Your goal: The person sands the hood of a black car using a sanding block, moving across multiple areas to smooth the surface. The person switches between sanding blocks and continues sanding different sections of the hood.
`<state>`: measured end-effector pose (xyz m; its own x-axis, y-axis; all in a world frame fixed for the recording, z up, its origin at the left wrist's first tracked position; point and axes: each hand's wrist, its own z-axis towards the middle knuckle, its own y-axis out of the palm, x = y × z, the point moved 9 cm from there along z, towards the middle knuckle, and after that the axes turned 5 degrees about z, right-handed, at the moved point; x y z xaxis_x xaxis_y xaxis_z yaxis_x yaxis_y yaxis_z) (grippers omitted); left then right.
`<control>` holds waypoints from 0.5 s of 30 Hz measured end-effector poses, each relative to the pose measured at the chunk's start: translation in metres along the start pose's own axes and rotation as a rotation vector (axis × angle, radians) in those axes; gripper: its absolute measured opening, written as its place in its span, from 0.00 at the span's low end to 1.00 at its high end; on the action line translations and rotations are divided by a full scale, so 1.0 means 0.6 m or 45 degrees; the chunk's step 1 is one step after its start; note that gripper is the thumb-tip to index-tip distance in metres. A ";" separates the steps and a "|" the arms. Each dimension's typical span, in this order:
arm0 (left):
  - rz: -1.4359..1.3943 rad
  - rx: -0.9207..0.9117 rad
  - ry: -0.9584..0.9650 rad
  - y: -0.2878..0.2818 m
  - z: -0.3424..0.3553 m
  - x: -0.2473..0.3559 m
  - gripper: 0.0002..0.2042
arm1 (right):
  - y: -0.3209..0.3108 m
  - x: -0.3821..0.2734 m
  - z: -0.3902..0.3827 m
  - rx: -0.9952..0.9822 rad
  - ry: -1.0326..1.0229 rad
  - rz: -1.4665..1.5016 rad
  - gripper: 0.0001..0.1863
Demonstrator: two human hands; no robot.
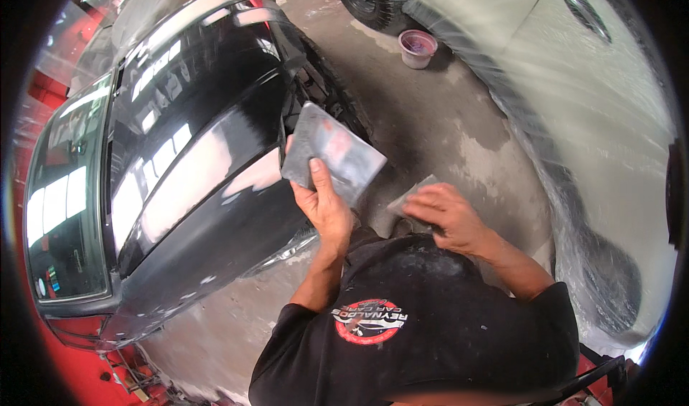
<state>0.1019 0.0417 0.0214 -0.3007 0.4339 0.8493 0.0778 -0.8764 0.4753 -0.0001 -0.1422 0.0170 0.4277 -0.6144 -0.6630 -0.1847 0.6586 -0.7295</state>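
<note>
My left hand (321,208) grips a flat, squarish grey piece (341,169) with faint pink patches, thumb across its face, beside the end of a black car (194,83). The car's glossy panels show bare pale pink and dull patches. Lower and to the right, my right hand (448,219) has its fingers curled on a thin grey sheet or pad (406,198), apart from the piece in my left hand.
A pale car (574,119) wrapped in clear plastic stands on the right, its tyre (362,4) at the top. A pink-white bucket (418,47) sits on the stained concrete floor (474,112) between the cars. Red items (79,363) lie at the lower left.
</note>
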 end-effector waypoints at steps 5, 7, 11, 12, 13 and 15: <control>0.036 -0.126 -1.095 0.013 -0.072 -0.123 0.22 | -0.057 -0.116 -0.059 0.481 -0.810 0.102 0.13; -0.194 -0.169 -1.288 0.028 -0.109 -0.132 0.18 | -0.022 -0.061 -0.041 0.478 -0.482 -0.079 0.18; 0.000 -0.138 -1.268 0.007 -0.118 -0.130 0.17 | 0.022 0.081 -0.030 0.107 0.097 -0.095 0.26; -0.015 -0.117 -1.235 0.006 -0.116 -0.130 0.18 | -0.007 0.088 -0.032 0.202 0.112 -0.099 0.28; 0.015 -0.115 -1.221 0.003 -0.116 -0.132 0.18 | -0.045 0.093 -0.032 0.313 0.139 -0.113 0.30; 0.030 -0.124 -1.225 0.002 -0.120 -0.140 0.18 | -0.089 0.074 -0.019 0.264 0.163 -0.038 0.33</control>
<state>0.0590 -0.0111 -0.0660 0.6105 0.3635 0.7037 -0.0180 -0.8818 0.4712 0.0184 -0.2096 0.0245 0.3125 -0.6760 -0.6674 0.0171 0.7064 -0.7076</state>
